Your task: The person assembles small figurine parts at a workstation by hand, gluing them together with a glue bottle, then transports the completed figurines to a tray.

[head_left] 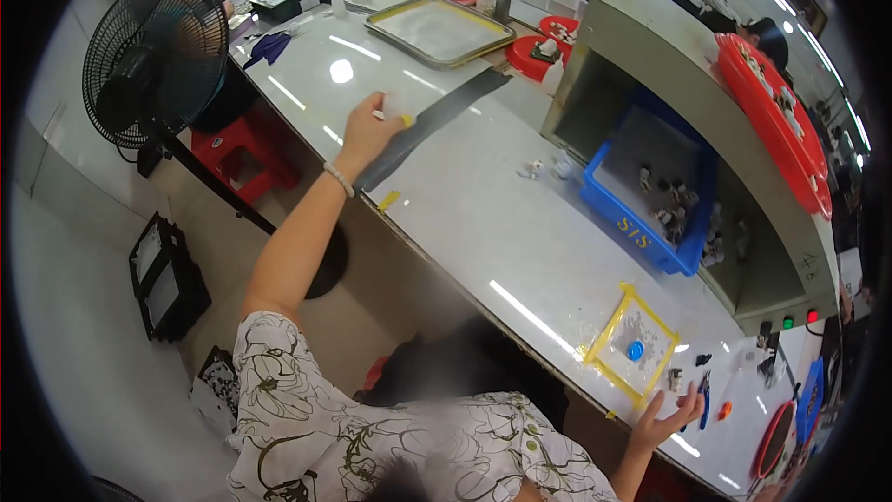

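Observation:
My left hand (370, 135) is stretched out over the far-left part of the white table (446, 223), beside a dark grey strip (446, 121). Its fingers are curled, with something pale and a bit of yellow at the fingertips, too small to name. At the lower right my right hand (662, 423) is held with its fingers apart and nothing in them. Close to it are a small grey-white figurine (675, 378) and blue-handled pliers (704, 400). A yellow tape frame (609, 330) on the table surrounds grey specks and a round blue cap (635, 350).
A blue bin (641, 246) with small figurines stands under a grey shelf (636, 28). Red trays (776, 121) sit above it. Farther back lies a metal tray (381, 30). A black fan (153, 65) and red stool (243, 158) stand left of the table.

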Available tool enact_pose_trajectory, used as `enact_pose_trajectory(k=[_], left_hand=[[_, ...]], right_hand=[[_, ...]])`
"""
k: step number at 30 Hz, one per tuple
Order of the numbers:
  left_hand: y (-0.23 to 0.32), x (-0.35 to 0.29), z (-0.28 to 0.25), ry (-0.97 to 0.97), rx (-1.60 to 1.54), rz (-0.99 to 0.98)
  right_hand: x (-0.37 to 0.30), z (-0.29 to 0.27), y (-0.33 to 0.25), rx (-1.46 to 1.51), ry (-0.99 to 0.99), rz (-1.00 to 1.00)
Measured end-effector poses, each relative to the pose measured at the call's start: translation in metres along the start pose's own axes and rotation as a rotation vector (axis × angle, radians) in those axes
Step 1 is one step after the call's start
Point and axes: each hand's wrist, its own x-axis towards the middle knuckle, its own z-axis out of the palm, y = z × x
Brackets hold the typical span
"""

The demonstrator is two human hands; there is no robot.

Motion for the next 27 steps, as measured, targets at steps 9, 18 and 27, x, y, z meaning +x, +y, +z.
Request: enact_pose_trajectory(k=[9, 18, 27], left_hand=[[-0.099, 0.095, -0.094, 0.346, 0.353, -0.139], [-0.153, 0.164, -0.095, 0.388, 0.475, -0.280], [-0.186, 0.217, -0.082, 0.441, 0.580, -0.489]], right_hand=[[-0.011, 0.051, -0.087, 0.251, -0.396, -0.183], [-0.014, 0.065, -0.096, 0.100, -0.290, -0.183], [-0.005, 0.070, -0.114, -0.123, -0.259, -0.144]])
